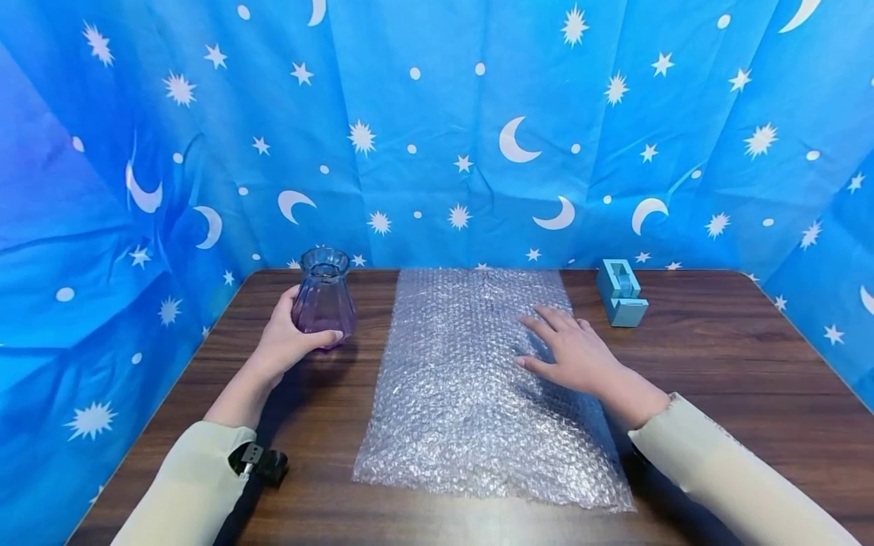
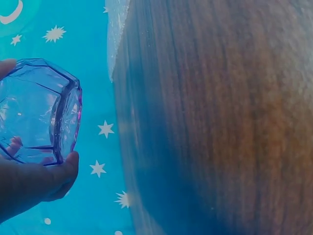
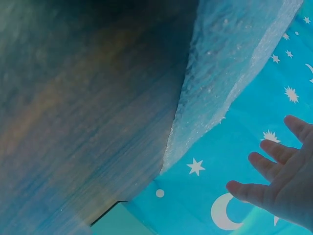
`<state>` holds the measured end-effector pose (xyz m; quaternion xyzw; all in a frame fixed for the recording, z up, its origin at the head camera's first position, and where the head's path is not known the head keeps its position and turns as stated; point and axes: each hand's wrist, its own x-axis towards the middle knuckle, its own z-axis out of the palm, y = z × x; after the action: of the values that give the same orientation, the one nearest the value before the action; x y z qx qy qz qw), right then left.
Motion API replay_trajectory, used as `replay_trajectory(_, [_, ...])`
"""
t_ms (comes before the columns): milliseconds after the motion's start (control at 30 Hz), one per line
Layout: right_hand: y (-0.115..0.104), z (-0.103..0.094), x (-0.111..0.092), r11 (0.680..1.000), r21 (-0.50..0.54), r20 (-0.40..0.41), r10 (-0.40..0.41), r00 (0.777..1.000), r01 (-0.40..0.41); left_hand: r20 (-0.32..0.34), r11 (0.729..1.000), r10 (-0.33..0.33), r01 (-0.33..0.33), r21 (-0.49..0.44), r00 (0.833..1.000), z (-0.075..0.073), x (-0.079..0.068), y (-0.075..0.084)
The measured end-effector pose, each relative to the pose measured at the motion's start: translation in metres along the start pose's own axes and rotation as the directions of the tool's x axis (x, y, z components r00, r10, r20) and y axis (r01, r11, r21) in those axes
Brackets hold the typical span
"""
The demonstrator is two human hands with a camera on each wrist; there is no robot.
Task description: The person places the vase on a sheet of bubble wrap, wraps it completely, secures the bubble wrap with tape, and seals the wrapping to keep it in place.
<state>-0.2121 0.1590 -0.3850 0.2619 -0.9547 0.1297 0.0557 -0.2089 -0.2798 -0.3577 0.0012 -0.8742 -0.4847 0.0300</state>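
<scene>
My left hand (image 1: 292, 335) grips a blue-to-purple glass vase (image 1: 324, 299) around its lower body, thumb across the front, at the left of the table. The vase stands upright, its flared rim on top; the left wrist view shows its faceted glass (image 2: 36, 112) between fingers and thumb. A sheet of bubble wrap (image 1: 471, 394) lies flat in the middle of the table. Over its right part, my right hand (image 1: 573, 353) hovers with fingers spread and nothing held. In the right wrist view those fingers (image 3: 266, 166) show extended and apart.
A teal tape dispenser (image 1: 621, 294) stands at the back right of the brown wooden table (image 1: 717, 364). Behind the table hangs a blue cloth (image 1: 437, 106) with white stars and moons, which also covers the sides.
</scene>
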Motion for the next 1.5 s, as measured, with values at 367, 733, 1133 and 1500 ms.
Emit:
replay_trajectory(367, [-0.001, -0.009, 0.004, 0.999, 0.033, 0.007, 0.026, 1.000, -0.026, -0.054, 0.975, 0.057, -0.044, 0.216, 0.997, 0.005, -0.002, 0.009])
replay_trajectory(733, [-0.006, -0.016, 0.003, 1.000, 0.017, -0.003, 0.021, 1.000, -0.021, -0.086, 0.881, 0.201, -0.142, 0.451, 0.976, 0.022, -0.008, 0.030])
replay_trajectory(1133, [-0.011, -0.021, 0.001, 1.000, 0.017, -0.025, 0.015, 1.000, -0.015, -0.087, 0.653, 0.482, -0.291, 0.699, 0.872, 0.041, -0.013, 0.047])
replay_trajectory(1500, [-0.022, -0.029, 0.002, 1.000, -0.009, -0.077, 0.009, 0.997, -0.010, -0.039, 0.488, 0.638, -0.365, 0.793, 0.769, 0.056, -0.015, 0.058])
